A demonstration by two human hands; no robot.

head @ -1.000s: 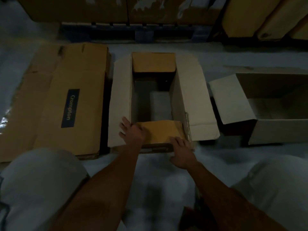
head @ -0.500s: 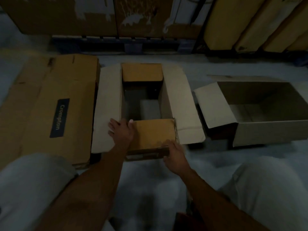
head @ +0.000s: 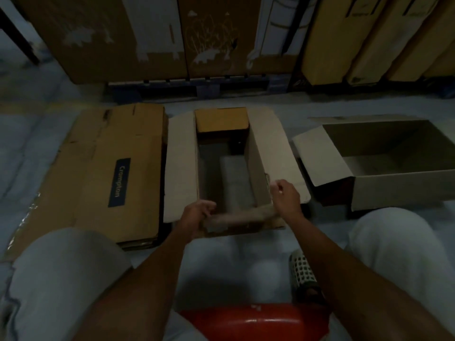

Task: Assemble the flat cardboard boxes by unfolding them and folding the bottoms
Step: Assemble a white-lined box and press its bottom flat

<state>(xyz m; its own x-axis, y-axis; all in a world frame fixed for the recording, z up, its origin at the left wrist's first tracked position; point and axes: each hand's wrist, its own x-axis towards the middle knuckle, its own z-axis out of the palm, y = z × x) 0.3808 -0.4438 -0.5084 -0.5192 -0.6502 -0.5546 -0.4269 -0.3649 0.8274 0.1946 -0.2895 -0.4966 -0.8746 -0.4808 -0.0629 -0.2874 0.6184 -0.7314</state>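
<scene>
The left hand pinches the near flap of the middle box on the floor; the right hand, loosely curled, holds nothing. Folding the bottom: next, I'd guess, the side flaps.

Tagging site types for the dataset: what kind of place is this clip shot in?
Probably a warehouse or packing storeroom. Large cartons stand in a row on a pallet along the back. On the bare floor lie a stack of flat boxes and an assembled box.
</scene>
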